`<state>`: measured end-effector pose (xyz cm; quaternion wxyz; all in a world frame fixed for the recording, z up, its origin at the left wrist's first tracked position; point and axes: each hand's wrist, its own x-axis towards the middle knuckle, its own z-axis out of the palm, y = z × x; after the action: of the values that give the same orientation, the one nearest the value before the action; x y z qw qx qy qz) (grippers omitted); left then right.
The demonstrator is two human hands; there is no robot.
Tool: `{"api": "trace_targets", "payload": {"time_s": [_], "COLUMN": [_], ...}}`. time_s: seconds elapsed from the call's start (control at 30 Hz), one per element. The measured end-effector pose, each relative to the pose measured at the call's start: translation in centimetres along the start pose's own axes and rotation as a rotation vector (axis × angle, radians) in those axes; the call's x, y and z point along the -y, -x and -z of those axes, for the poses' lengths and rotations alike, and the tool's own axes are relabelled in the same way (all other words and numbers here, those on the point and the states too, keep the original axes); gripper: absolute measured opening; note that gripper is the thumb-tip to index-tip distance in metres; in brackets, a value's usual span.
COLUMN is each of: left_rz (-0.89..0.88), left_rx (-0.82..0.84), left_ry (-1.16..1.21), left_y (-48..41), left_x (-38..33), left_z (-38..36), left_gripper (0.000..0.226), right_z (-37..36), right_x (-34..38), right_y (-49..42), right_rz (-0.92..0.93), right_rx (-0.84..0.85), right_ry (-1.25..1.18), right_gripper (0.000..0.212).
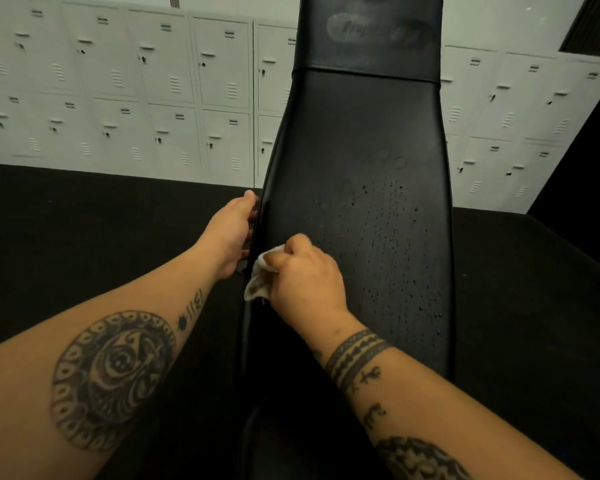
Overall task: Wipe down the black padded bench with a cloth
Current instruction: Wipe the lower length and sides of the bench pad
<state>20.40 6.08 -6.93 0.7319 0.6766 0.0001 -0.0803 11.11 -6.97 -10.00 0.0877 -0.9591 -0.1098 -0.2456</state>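
A wall of pale grey lockers (118,98) runs across the background, above a dark floor (84,220).

From the lower left, a tattooed forearm reaches up to the left hand (231,233). This hand sits at the left edge of the black padded bench (361,133). Its fingers curl round that edge and their tips are hidden behind the pad.

Just right of it and a little nearer the camera is a small white cloth (258,282), bunched up and pressed against the bench's left border. The right hand (305,278) is closed over the cloth in a fist with its knuckles up. Only the crumpled left part of the cloth shows past the fingers. The two hands are close together but do not touch.

The bench pad rises away from the camera, narrow near the hands and widening further up, with a seam across its upper part. Above the seam is a faded oval logo (378,31) too blurred to read. Water droplets (395,237) speckle the centre and right of the pad, to the right of the cloth.

At the bottom, a second dark pad (291,438) lies between the forearms. More lockers stand to the right of the bench, and a dark vent grille (593,26) fills the upper right corner.
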Motion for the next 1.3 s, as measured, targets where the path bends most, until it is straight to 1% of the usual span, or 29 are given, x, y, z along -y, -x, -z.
{"api": "trace_targets", "payload": {"time_s": [0.03, 0.1, 0.17, 0.2, 0.23, 0.3, 0.37, 0.43, 0.5, 0.53, 0.57, 0.6, 0.63, 0.67, 0.7, 0.8, 0.9, 1.0, 1.07, 1.1, 1.13, 1.2, 1.23, 1.3], "left_rz": [-0.003, -0.006, 0.008, 0.022, 0.035, 0.062, 0.071, 0.075, 0.06, 0.052, 0.051, 0.038, 0.017, -0.003, -0.022, -0.085, -0.165, -0.204, -0.19, -0.198, -0.213, -0.281, -0.348, -0.47], "left_rx": [-0.006, -0.016, -0.001, 0.011, 0.025, 0.035, 0.044, 0.029, 0.004, -0.011, -0.03, -0.042, -0.044, -0.049, -0.051, -0.073, -0.129, -0.213, -0.238, -0.241, -0.256, -0.306, -0.326, -0.387], "left_ry": [0.014, 0.043, 0.116, 0.169, 0.228, 0.327, 0.362, 0.366, 0.379, 0.39, 0.395, 0.392, 0.381, 0.346, 0.297, 0.191, 0.084, 0.059, 0.091, 0.128, 0.155, 0.13, 0.08, -0.07], "left_y": [-0.2, -0.6, -1.0, -1.2, -1.3, -1.5, -1.4, -1.3, -1.4, -1.6, -1.7, -1.9, -2.0, -2.1, -2.0, -1.7, -3.4, -3.9, -4.1, -4.2, -4.5, -4.0, -3.6, -3.4], "left_x": [-0.2, -0.3, -0.6, -0.8, -1.0, -1.0, -1.0, -1.0, -0.9, -0.9, -1.0, -1.2, -1.2, -1.5, -1.9, -3.3, -4.4, -6.1, -6.4, -6.2, -5.8, -5.4, -5.4, -5.3], "left_z": [-0.1, -0.2, -0.4, -0.6, -0.8, -0.8, -0.7, -0.2, 0.2, 0.4, 0.4, 0.3, 0.3, -0.1, -0.6, -2.5, -3.6, -4.7, -5.1, -5.2, -5.2, -5.6, -5.9, -6.3], "left_gripper": [0.043, 0.05, 0.058, 0.063, 0.069, 0.078, 0.082, 0.083, 0.082, 0.081, 0.079, 0.078, 0.076, 0.073, 0.07, 0.062, 0.074, 0.077, 0.084, 0.089, 0.088, 0.075, 0.067, 0.052], "right_z": [-0.2, -0.2, 0.3, 0.7, 1.0, 1.5, 2.8, 3.7, 3.6, 3.2, 2.8, 2.2, 1.5, 1.2, 1.2, 2.3, 4.4, 4.9, 4.3, 3.7, 3.3, 3.5, 4.0, 5.4], "right_x": [0.2, 0.1, -0.8, -1.3, -1.9, -2.9, -4.1, -4.2, -3.1, -2.5, -1.8, -1.6, -1.7, -2.4, -3.1, -4.6, -4.7, -3.8, -3.5, -3.8, -4.2, -5.9, -6.8, -8.3], "right_y": [0.1, 0.9, 1.4, 0.9, -0.1, -3.4, -6.9, -9.4, -9.8, -9.1, -8.0, -6.8, -5.5, -4.6, -4.1, -5.5, -9.7, -12.1, -11.1, -10.2, -9.4, -8.9, -9.5, -11.8], "right_rz": [0.033, 0.183, 0.298, 0.306, 0.285, 0.172, 0.06, -0.015, -0.042, -0.005, 0.074, 0.171, 0.256, 0.304, 0.313, 0.263, 0.118, -0.013, -0.021, 0.012, 0.06, 0.14, 0.146, 0.066], "right_rx": [0.001, 0.061, 0.108, 0.102, 0.061, -0.098, -0.24, -0.273, -0.27, -0.249, -0.22, -0.176, -0.118, -0.087, -0.081, -0.123, -0.209, -0.23, -0.253, -0.255, -0.248, -0.225, -0.237, -0.309], "right_ry": [0.002, 0.023, 0.047, 0.069, 0.084, 0.106, 0.126, 0.124, 0.117, 0.112, 0.113, 0.128, 0.143, 0.154, 0.144, 0.161, 0.157, 0.105, 0.059, 0.043, 0.037, 0.085, 0.127, 0.167], "right_gripper": [0.033, 0.039, 0.038, 0.035, 0.033, 0.028, 0.027, 0.023, 0.022, 0.024, 0.03, 0.035, 0.034, 0.029, 0.028, 0.03, 0.027, 0.028, 0.025, 0.024, 0.025, 0.027, 0.027, 0.025]}}
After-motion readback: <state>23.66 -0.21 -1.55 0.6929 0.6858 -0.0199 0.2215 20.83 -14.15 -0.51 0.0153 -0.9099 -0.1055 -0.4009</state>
